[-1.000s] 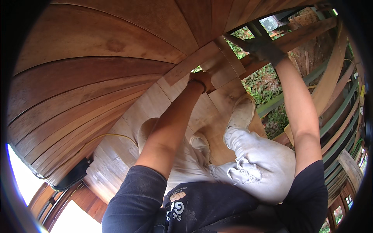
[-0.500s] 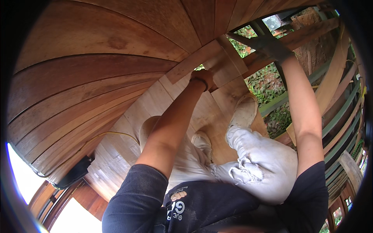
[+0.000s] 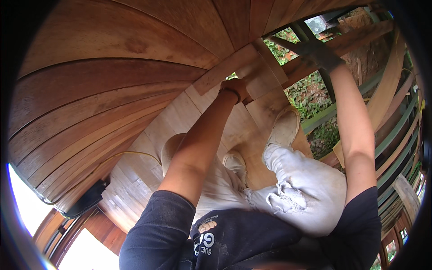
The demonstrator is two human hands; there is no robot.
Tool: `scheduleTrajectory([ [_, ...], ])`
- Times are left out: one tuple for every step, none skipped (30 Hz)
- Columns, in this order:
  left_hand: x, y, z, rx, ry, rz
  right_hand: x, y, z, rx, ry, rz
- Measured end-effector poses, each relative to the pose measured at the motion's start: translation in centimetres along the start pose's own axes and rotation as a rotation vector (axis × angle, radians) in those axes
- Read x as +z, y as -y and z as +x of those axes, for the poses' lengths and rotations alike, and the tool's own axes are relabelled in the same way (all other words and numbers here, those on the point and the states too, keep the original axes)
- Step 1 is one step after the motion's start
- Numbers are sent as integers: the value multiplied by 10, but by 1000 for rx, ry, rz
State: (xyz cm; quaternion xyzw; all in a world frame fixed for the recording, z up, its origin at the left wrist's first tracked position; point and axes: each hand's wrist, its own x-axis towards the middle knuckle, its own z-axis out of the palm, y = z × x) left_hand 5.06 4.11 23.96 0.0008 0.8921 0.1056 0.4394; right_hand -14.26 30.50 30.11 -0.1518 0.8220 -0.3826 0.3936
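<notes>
My left hand, with a dark bracelet at the wrist, is closed at the near end of a short wooden floorboard; its fingertips are partly hidden. A small gap with greenery below shows just beyond that hand. In a dark glove, my right hand is wrapped round a slim bar-like tool, which points left toward the far corner of the board. What kind of tool it is I cannot make out. Laid floorboards stretch from the board back toward my feet.
A plank wall rises along the left. To the right, the floor ends at open joists above plants and soil. Long loose boards lie farther right. A yellow cord runs along the wall toward a black container.
The bar-like tool and my right hand have shifted slightly, the tool's left end now a little farther right. My left hand has stayed almost in place at the board.
</notes>
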Motion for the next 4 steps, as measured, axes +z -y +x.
scheduleTrajectory([
  [-1, 1, -1, 0, 11, -20, -2, 1, -1, -3, -13, -89],
  [-3, 1, -2, 0, 22, -41, -5, 4, -1, -21, -17, -4],
  [-5, 1, -4, -5, 23, -41, -4, 5, 0, -26, -25, -1],
  [-6, 0, -7, -11, 22, -40, -6, 7, 0, -13, -28, 81],
])
